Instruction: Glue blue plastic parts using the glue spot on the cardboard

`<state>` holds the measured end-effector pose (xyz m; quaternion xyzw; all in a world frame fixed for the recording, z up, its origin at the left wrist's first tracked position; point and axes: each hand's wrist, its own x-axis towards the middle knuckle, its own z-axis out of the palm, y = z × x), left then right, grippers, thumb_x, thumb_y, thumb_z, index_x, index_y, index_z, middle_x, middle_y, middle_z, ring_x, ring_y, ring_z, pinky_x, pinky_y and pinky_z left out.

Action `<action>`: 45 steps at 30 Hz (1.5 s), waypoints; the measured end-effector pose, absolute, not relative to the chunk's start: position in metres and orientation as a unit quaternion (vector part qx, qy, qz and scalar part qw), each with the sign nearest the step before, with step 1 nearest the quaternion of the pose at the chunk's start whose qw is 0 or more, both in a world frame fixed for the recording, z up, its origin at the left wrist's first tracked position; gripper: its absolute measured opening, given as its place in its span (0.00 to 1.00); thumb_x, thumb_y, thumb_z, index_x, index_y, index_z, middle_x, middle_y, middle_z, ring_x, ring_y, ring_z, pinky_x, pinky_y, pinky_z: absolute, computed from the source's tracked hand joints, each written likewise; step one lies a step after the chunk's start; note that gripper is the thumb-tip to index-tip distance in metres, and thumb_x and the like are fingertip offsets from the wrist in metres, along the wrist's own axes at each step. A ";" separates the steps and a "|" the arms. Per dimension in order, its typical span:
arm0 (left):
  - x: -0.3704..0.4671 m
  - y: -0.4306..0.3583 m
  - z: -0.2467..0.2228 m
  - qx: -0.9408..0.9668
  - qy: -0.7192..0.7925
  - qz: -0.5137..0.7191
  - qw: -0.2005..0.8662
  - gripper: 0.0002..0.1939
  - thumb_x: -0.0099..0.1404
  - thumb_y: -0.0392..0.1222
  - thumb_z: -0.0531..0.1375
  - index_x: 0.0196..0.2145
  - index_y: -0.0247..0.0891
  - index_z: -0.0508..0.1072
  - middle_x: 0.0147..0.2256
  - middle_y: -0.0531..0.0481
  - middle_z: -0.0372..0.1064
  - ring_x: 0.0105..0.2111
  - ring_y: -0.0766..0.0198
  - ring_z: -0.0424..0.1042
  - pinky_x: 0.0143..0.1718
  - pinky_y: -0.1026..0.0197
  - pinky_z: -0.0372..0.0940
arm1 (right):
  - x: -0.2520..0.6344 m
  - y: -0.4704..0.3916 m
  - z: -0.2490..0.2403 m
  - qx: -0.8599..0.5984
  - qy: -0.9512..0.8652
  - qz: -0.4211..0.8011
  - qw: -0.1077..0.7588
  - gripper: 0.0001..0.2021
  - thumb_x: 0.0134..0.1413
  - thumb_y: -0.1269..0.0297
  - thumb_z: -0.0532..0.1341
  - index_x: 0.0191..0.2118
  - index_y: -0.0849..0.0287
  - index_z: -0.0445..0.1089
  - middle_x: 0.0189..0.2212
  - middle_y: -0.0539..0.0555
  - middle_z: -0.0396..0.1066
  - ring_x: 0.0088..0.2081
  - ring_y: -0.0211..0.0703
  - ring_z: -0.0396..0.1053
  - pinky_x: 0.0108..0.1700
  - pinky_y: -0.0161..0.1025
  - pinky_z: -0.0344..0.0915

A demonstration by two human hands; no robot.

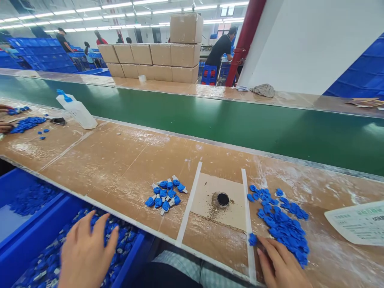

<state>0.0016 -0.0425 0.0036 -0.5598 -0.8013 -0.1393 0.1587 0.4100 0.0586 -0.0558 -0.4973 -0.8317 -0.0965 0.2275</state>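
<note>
Blue caps [282,218] touching right hand [282,266] fingertips, hand flat, empty; left hand [85,250] spread over bin parts [120,236].

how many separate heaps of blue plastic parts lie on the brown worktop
3: a small cluster of blue-and-white parts left of the hole, a larger blue pile at the right hand, and a far-left pile by another person's hand. More fill the blue bins below.

Bright, even light falls from rows of ceiling tube lamps [90,10] far beyond both hands. The green belt [210,120] above the hands carries soft pale glare. Shadows under the left hand [85,254] and right hand [282,266] are faint. Straight edges bow toward the frame's borders; the hands look slightly blurred.
</note>
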 end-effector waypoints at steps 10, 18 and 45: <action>0.100 0.063 0.006 -0.699 -0.706 -0.101 0.055 0.09 0.61 0.38 0.58 0.40 0.36 0.72 0.41 0.41 0.67 0.44 0.47 0.64 0.43 0.47 0.65 | 0.394 0.064 -0.055 -0.548 -0.802 -0.038 0.234 0.19 0.65 0.55 0.44 0.45 0.61 0.66 0.38 0.59 0.71 0.37 0.48 0.73 0.37 0.45 0.71; 0.094 0.068 -0.013 -0.729 -0.676 -0.091 0.064 0.08 0.64 0.32 0.54 0.39 0.35 0.72 0.39 0.43 0.69 0.39 0.53 0.66 0.42 0.52 0.62 | 0.386 0.071 -0.050 -0.534 -0.799 0.023 0.275 0.13 0.65 0.56 0.46 0.38 0.56 0.64 0.32 0.54 0.69 0.32 0.43 0.72 0.32 0.39 0.71; 0.099 0.062 -0.036 -0.716 -0.653 -0.245 0.034 0.12 0.65 0.37 0.53 0.45 0.36 0.71 0.42 0.42 0.70 0.43 0.53 0.70 0.45 0.49 0.69 | 0.327 0.108 -0.019 -0.449 -0.796 0.129 0.384 0.23 0.62 0.67 0.53 0.62 0.54 0.51 0.45 0.54 0.72 0.44 0.46 0.66 0.46 0.48 0.67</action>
